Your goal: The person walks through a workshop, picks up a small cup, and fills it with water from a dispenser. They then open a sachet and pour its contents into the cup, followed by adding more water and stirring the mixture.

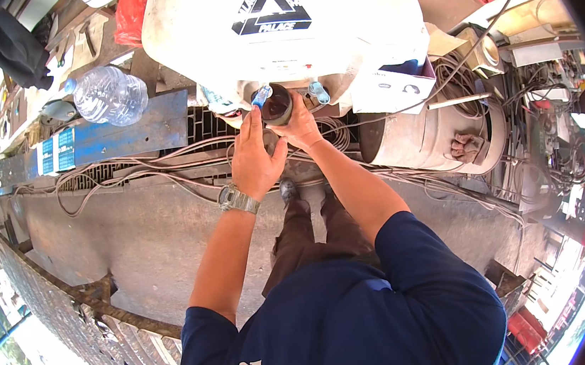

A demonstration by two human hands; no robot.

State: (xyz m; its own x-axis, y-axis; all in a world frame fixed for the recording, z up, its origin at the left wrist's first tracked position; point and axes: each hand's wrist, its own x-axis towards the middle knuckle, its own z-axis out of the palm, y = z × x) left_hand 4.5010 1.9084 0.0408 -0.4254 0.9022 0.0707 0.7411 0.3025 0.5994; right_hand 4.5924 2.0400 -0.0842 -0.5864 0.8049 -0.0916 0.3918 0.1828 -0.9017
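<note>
A large white cooler with a black triangular sticker stands in front of me. Two clear-and-blue taps stick out low on its near side. My right hand is wrapped round a dark cup, which sits right at the left tap. The cup's mouth faces up, and its inside looks dark brown. My left hand reaches up with straight fingers, the tips at the left tap and beside the cup. To the right of the cup is the other tap, with no hand on it.
At left a big clear water bottle stands by a blue metal beam. A white carton and a dirty white drum lie to the right. Hoses and cables run along the floor before my feet.
</note>
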